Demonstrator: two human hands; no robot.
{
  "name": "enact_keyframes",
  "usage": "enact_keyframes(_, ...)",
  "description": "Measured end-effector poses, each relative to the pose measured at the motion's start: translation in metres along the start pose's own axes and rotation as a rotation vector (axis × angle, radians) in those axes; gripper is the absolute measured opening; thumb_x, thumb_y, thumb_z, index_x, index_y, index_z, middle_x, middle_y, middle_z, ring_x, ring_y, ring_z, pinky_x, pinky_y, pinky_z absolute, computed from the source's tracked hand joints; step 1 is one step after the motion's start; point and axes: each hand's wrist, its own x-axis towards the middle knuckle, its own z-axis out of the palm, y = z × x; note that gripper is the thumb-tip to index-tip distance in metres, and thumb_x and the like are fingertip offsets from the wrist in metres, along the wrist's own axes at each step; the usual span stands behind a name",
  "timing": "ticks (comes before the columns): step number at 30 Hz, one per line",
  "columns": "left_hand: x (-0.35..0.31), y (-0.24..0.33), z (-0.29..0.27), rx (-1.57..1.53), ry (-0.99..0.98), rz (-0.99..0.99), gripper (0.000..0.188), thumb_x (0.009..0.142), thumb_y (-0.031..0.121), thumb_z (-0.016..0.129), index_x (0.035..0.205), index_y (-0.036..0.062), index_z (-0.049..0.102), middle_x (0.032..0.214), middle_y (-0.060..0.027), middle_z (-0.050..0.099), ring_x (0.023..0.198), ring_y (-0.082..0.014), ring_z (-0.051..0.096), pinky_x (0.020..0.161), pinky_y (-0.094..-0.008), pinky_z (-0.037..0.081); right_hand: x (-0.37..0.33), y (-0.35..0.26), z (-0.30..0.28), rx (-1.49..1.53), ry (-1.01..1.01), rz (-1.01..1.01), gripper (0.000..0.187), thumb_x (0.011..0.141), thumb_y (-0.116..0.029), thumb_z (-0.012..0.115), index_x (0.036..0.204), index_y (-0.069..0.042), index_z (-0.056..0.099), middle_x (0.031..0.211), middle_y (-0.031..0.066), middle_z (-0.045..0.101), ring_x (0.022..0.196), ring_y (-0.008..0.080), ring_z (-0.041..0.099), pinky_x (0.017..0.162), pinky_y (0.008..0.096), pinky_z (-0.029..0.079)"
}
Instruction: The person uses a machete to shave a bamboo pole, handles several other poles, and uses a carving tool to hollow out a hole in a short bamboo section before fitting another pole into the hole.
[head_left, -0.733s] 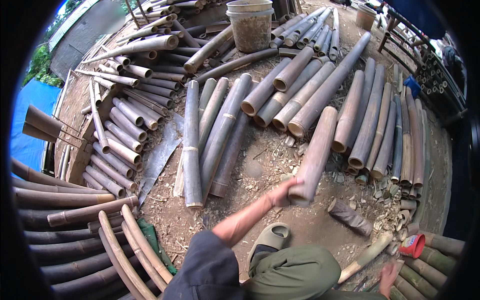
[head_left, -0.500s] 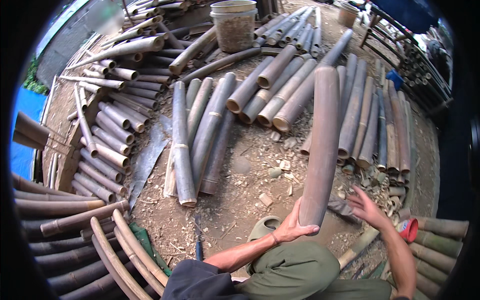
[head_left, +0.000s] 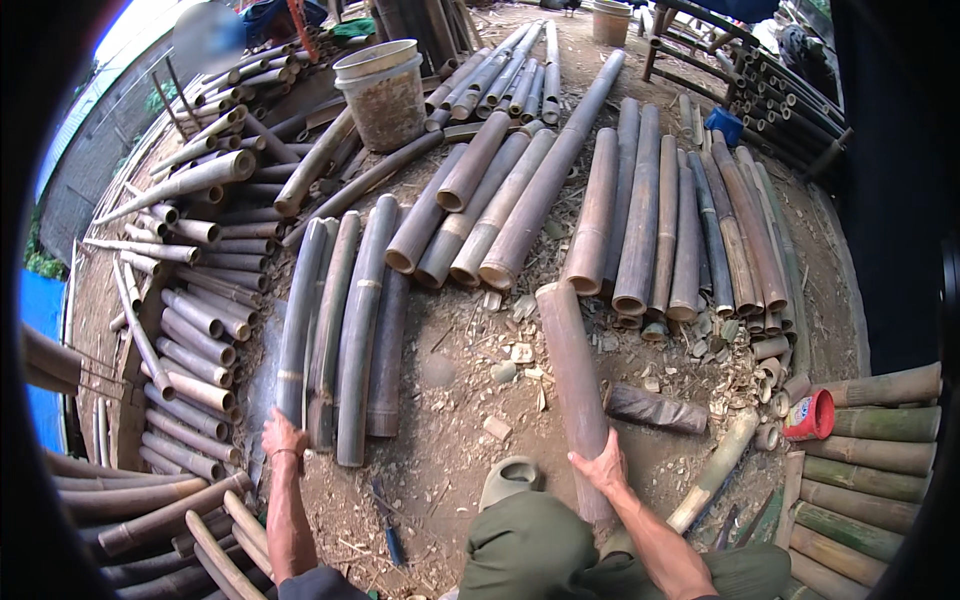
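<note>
My right hand (head_left: 603,465) grips the near part of a thick brown bamboo tube (head_left: 572,365), thumb across its upper side. The tube slants away from me over the chip-strewn ground, beside my knee. Over on the left, my left hand (head_left: 285,438) is closed at the near end of a greyish bamboo tube (head_left: 299,325); its fingertips are partly hidden. That tube lies outermost in a small group of bamboo tubes (head_left: 362,340). A tool with a blue handle (head_left: 393,545) lies on the ground between my arms.
Bamboo is stacked at left (head_left: 190,375), with more rows ahead (head_left: 640,215) and at right (head_left: 865,455). A dirty bucket (head_left: 380,105) stands at the back. A red container (head_left: 810,415) and a dark wrinkled bundle (head_left: 655,408) lie right. My foot wears an olive clog (head_left: 512,482).
The brown tube has passed from my left hand to my right and been lowered from its raised position. My left hand has gone left to the greyish tube. The view has shifted.
</note>
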Motion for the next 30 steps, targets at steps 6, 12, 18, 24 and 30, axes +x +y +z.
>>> enact_keyframes(6,0.065,0.223,-0.011,-0.243,0.358,0.593,0.076,0.081,0.033,0.072,0.14,-0.0028,0.039,0.139,-0.0292,0.043,0.131,-0.0421,0.041,0.11,-0.0446,0.035,0.065,0.014,0.017,-0.278,0.113,-0.065,0.101,0.066,-0.043,0.081,0.142,-0.006,0.026,0.122,0.0256,0.051,0.112,0.0436,0.052,0.09,0.0539,0.046)
enact_keyframes(12,0.139,0.564,-0.033,-0.468,0.454,0.789,0.095,0.077,0.05,0.074,0.141,-0.0066,0.032,0.138,-0.0294,0.043,0.133,-0.0401,0.039,0.111,-0.0442,0.034,0.152,0.017,0.03,-0.353,-0.028,0.056,0.098,0.067,-0.042,0.08,0.142,-0.007,0.029,0.12,0.0239,0.049,0.11,0.0429,0.052,0.086,0.0545,0.048)
enact_keyframes(18,0.195,0.724,0.006,-0.565,0.329,0.682,0.098,0.074,0.048,0.079,0.141,-0.0053,0.032,0.14,-0.0298,0.042,0.129,-0.0413,0.044,0.107,-0.044,0.039,0.214,0.026,0.017,-0.333,-0.123,0.162,0.098,0.065,-0.04,0.081,0.142,-0.008,0.029,0.123,0.0229,0.047,0.112,0.0434,0.052,0.086,0.0563,0.047)
enact_keyframes(24,0.175,0.742,0.002,-0.581,0.278,0.604,0.084,0.069,0.033,0.081,0.131,-0.0057,0.038,0.129,-0.0295,0.048,0.122,-0.0421,0.048,0.102,-0.0432,0.043,0.229,0.042,0.014,-0.351,-0.079,0.116,0.096,0.066,-0.041,0.08,0.142,-0.009,0.031,0.118,0.0216,0.049,0.106,0.0419,0.054,0.08,0.056,0.05)
enact_keyframes(30,0.096,0.595,-0.005,-1.017,-0.697,0.652,0.038,0.078,0.037,0.068,0.094,0.0023,0.063,0.09,-0.014,0.07,0.084,-0.0222,0.068,0.081,-0.0365,0.055,0.203,0.049,0.002,-0.326,-0.091,0.101,0.096,0.066,-0.042,0.079,0.142,-0.009,0.031,0.119,0.0206,0.048,0.105,0.0417,0.056,0.081,0.0533,0.051)
